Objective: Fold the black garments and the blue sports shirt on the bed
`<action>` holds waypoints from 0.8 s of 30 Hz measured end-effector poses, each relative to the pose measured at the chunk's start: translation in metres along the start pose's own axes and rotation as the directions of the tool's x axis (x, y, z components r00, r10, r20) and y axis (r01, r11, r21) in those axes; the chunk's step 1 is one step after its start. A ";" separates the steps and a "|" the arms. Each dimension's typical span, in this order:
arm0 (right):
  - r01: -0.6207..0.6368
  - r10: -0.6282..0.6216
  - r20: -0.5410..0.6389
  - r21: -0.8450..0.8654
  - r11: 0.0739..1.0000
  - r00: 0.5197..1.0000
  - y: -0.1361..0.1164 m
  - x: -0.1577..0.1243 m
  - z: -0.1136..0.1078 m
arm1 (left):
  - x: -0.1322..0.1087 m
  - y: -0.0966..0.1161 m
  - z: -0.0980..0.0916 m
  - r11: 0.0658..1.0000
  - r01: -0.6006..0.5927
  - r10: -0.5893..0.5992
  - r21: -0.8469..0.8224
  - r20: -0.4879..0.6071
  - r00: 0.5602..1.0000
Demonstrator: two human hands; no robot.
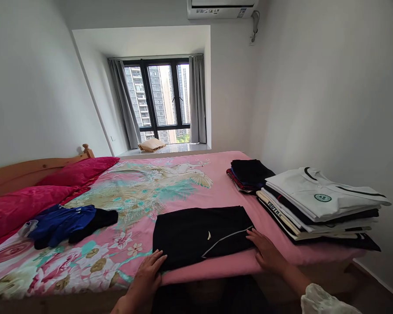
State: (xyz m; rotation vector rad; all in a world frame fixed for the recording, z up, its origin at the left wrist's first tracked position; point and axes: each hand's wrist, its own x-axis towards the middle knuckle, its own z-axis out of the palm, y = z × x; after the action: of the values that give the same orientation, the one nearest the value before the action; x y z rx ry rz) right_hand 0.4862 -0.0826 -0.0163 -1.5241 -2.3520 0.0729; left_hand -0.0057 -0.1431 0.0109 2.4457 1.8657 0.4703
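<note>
A black garment [183, 233] with a small white logo and a thin grey curved line lies folded into a flat rectangle near the bed's front edge. Its exact kind is hard to tell in this fold. My left hand [147, 272] rests at the near left corner, fingers stretched out and touching the cloth. At the right end, my right hand [265, 250] lies with its fingertips on the garment's edge, also open. Neither hand grips the fabric.
A tall stack of folded shirts [317, 205], white one on top, stands right. Behind it is a smaller pile of dark clothes [250, 174]. Rumpled blue and black clothing [68, 224] lies left, near red pillows [26, 209]. A floral pink sheet [216, 192] covers the bed.
</note>
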 end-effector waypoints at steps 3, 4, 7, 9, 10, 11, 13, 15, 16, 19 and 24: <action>-0.009 0.009 0.012 -0.013 1.000 1.000 0.004 0.008 -0.001 | 0.005 0.004 -0.001 0.998 0.043 -0.043 0.035 0.008 0.999; -0.017 0.017 0.013 -0.018 1.000 1.000 0.004 0.012 -0.001 | 0.007 0.005 -0.001 0.997 0.059 -0.060 0.054 0.019 0.998; -0.033 0.033 -0.007 -0.035 0.999 0.999 0.002 0.020 0.000 | 0.012 0.008 -0.002 0.989 0.097 -0.103 0.111 0.044 0.994; -0.039 0.036 -0.055 -0.041 0.998 0.998 0.001 0.022 0.002 | 0.014 0.009 -0.003 0.987 0.105 -0.112 0.125 0.047 0.993; -0.045 0.041 -0.086 -0.040 0.998 0.995 0.001 0.022 0.003 | 0.014 0.009 -0.004 0.987 0.103 -0.109 0.123 0.045 0.993; -0.055 0.050 -0.119 -0.037 0.998 0.992 0.001 0.021 0.005 | 0.014 0.009 -0.004 0.988 0.099 -0.105 0.117 0.041 0.994; -0.071 0.067 -0.169 -0.021 0.997 0.983 0.002 0.020 0.008 | 0.013 0.007 -0.005 0.992 0.093 -0.095 0.091 0.026 0.995; -0.065 0.063 -0.193 -0.001 0.998 0.979 0.005 0.019 0.011 | 0.013 0.004 -0.005 0.995 0.083 -0.085 0.062 0.016 0.996; -0.053 0.054 -0.199 0.009 0.999 0.978 0.006 0.018 0.013 | 0.012 0.001 -0.004 0.996 0.075 -0.076 0.053 0.018 0.997; -0.016 0.022 -0.215 0.029 0.999 0.976 0.011 0.017 0.017 | 0.010 -0.008 0.000 0.999 0.025 -0.027 0.047 0.027 0.999; 0.004 0.011 -0.278 0.052 0.999 0.961 0.016 0.012 0.023 | -0.001 -0.017 0.004 0.997 -0.046 0.047 0.056 -0.016 0.999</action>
State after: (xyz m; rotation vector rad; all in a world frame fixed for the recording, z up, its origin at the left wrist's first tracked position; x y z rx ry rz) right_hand 0.4886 -0.0625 -0.0383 -1.4124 -2.1094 -0.0744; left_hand -0.0205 -0.1382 0.0033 2.5334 1.8564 0.4484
